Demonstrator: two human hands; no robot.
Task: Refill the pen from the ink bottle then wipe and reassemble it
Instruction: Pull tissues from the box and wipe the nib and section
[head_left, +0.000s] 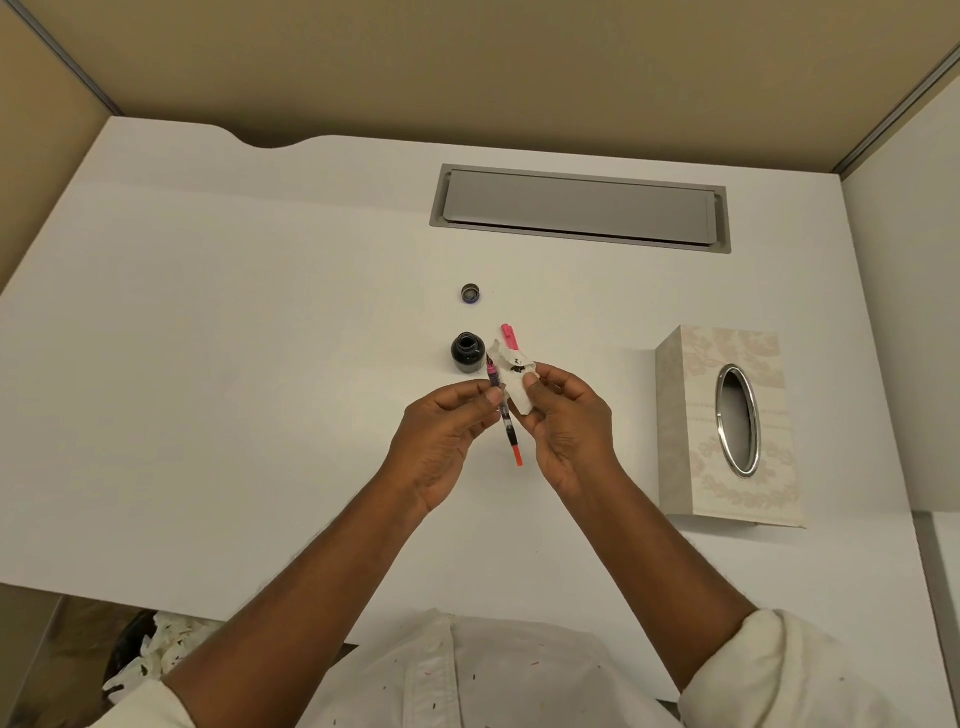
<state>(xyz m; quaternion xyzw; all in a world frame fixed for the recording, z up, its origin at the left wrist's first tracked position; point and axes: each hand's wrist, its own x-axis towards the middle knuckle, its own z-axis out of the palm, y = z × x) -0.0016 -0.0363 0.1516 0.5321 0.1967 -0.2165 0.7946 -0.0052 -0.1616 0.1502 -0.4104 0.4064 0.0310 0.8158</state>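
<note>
**Pen in one hand, stained tissue in the other**

My left hand (447, 431) pinches the pen's inner section (503, 410) between thumb and fingers (485, 397) — the fingers are clenched on its upper half, the orange-red end pointing down toward me, the dark purple end tilted up and away. My right hand (563, 415) grips a crumpled white tissue (514, 371), thumb pressed on it, black ink blots showing on its top. The tissue sits just beside the pen's upper end; I cannot tell whether they touch.

Just beyond my hands, on the white bench (260, 364), the ink bottle (467, 353) stands open and upright. A pink pen part (508, 336) lies near it, partly hidden behind the tissue. Farther back lies the bottle cap (470, 293), apart from the bottle. To the right stands a patterned tissue box (727, 426) with an oval metal-rimmed opening — well apart from my hands.
</note>
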